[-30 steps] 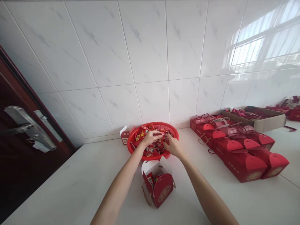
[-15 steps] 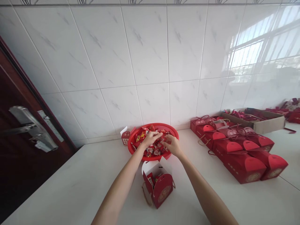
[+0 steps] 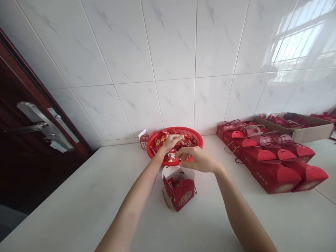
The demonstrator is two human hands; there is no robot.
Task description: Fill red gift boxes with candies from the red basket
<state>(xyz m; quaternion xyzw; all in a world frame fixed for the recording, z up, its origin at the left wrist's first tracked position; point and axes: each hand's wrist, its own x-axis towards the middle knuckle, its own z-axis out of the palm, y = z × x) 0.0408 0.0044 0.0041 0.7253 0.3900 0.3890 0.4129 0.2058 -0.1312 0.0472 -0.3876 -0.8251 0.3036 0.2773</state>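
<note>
A round red plastic basket (image 3: 201, 141) holds wrapped candies (image 3: 172, 155), mostly in red wrappers. My left hand (image 3: 173, 141) is over the basket, its fingers stretched out to the right above the candies; nothing shows in it. Above the back right of an open red gift box (image 3: 185, 196), near the basket's front rim, my right hand (image 3: 196, 158) has its fingers curled in towards the thumb. Whatever it holds, if anything, is hidden. Small red packets lie inside the box, whose flaps stand up and whose cord handles hang at its sides.
Several closed red gift boxes (image 3: 270, 171) stand in rows on the right of the white table (image 3: 118, 196). Behind them is a cardboard tray (image 3: 312, 133) with red ribbons. Another small box (image 3: 144, 139) stands left of the basket, against the tiled wall (image 3: 174, 101). A dark door (image 3: 31, 150) is at the left.
My right hand has come back from the basket towards the open gift box, its fingers curled. My left hand stays over the basket, its fingers straighter. The view has tilted down slightly.
</note>
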